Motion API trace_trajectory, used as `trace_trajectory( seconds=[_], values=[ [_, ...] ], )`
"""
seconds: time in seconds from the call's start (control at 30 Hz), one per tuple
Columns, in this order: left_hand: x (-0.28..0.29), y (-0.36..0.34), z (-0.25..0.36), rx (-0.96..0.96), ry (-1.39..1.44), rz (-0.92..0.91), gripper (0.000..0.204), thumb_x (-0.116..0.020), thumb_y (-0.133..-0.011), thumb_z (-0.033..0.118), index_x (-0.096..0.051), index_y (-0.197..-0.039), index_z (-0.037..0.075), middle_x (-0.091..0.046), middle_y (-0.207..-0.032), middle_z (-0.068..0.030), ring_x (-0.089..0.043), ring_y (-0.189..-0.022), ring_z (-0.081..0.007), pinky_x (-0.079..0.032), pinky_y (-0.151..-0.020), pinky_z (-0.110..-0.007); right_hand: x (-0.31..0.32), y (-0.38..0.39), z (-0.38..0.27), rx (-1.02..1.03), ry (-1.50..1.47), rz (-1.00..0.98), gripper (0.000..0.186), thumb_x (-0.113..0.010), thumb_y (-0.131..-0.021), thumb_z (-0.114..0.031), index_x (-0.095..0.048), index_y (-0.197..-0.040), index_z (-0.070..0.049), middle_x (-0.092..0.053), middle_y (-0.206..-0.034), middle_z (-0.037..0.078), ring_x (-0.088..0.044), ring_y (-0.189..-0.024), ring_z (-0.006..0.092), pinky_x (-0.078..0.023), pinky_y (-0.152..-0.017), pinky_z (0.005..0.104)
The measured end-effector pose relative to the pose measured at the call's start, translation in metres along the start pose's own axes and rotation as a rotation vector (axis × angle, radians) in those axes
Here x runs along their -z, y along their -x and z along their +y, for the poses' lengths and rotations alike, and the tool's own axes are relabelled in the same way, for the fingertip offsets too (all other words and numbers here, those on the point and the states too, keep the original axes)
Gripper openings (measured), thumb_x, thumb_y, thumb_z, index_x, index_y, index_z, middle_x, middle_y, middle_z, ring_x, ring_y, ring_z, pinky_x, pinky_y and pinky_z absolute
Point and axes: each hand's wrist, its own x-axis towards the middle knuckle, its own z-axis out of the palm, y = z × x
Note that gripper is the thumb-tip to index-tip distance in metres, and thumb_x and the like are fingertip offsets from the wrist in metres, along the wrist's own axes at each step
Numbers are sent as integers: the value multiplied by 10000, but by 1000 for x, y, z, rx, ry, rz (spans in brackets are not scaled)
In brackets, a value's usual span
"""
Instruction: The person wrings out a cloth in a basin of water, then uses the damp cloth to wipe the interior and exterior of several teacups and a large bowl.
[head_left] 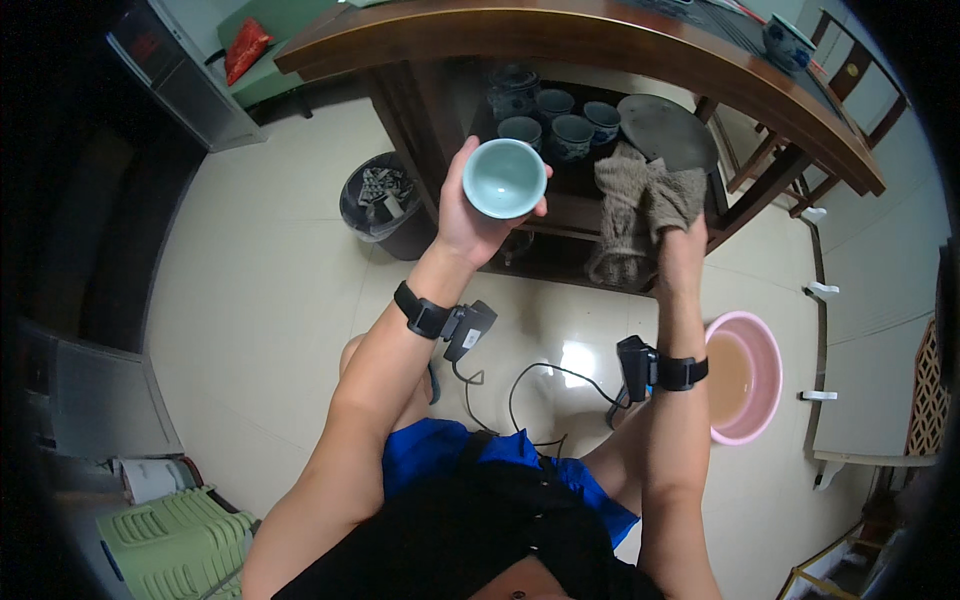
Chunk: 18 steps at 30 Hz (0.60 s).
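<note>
My left hand is closed around a pale blue-green cup, whose bare inside faces up. To the right, my right hand grips a grey-brown towel; the cloth hangs over the front of the shelf and covers most of my fingers. Just beyond the cup, several blue-patterned cups stand on the dark shelf under the table, with a larger blue-patterned vessel behind them. A dark round plate lies beyond the towel.
The wooden tabletop juts out over the shelf; a patterned pot sits near its right end. A lined trash bin stands left of the table leg. A pink basin of cloudy water is by my right forearm. Cables trail between my legs.
</note>
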Motion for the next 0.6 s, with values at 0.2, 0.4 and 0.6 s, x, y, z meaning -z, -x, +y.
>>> trace_trajectory(
  seconds=[0.2, 0.4, 0.6],
  values=[
    [0, 0, 3, -91, -171, 47, 517, -318, -948, 481, -551, -1121, 53, -613, -1021, -169, -628, -854, -277, -525, -762, -371, -14, 30, -45, 539, 593, -122, 553, -764, -631, -139, -558, -1134, -37, -630, -975, 133, -611, -879, 252, -483, -784, 314],
    [2, -1, 0, -124, -315, 56, 483, -398, -902, 394, -524, -1194, 31, -594, -1152, -190, -588, -1064, -251, -469, -939, -382, -27, 50, -52, 677, 652, -458, 649, -703, -503, -78, -584, -1141, -72, -627, -1018, 96, -604, -838, 274, -509, -686, 329],
    [-3, -8, -21, -89, -223, 14, 424, -449, -888, 335, -509, -1146, 4, -599, -1070, -182, -585, -1017, -244, -453, -940, -356, -39, 54, -46, 639, 717, -467, 613, -693, -561, -79, -553, -1158, -73, -583, -1198, 65, -565, -997, 261, -527, -721, 336]
  ],
)
